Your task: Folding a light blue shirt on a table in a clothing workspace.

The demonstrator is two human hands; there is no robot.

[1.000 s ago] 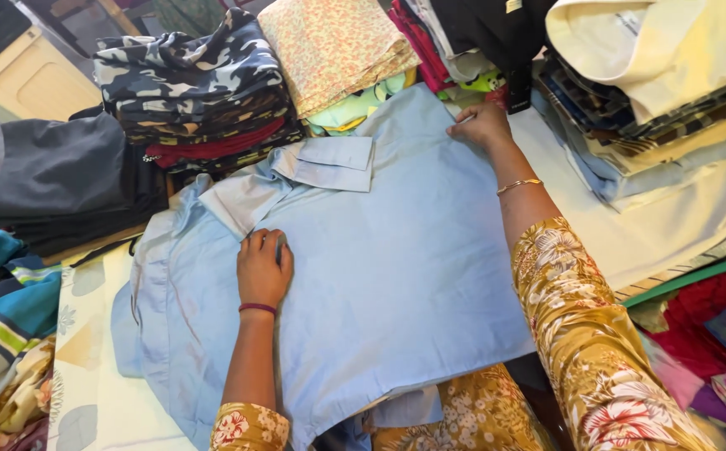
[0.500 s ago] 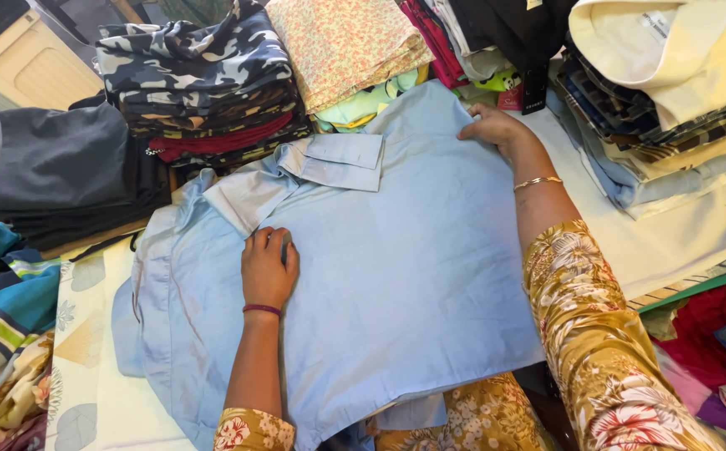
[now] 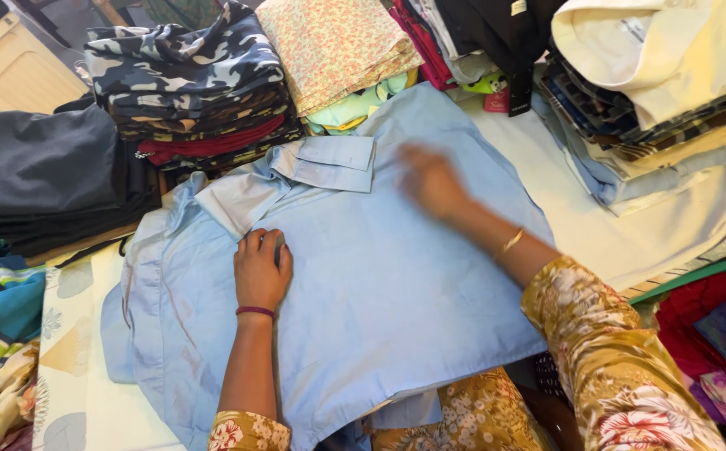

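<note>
A blue shirt (image 3: 363, 284) is spread back-up on the table (image 3: 630, 234), collar toward the stacked clothes (image 3: 196, 92). The left hand (image 3: 260, 271) is laid palm-down on it below the collar (image 3: 325, 163), fingers together and slightly curled, nothing gripped. The right hand (image 3: 431, 179) is stretched across the shirt's upper part, blurred; its finger spread cannot be told.

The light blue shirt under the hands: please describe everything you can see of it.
The light blue shirt is plain and looks like thin woven cotton. It lies spread flat, back side up, with its collar pointing toward the camouflage stack. One sleeve is folded in on the left. The left hand presses flat on it near the collar; the right hand, blurred, is over its upper part. Faint creases show.
</note>
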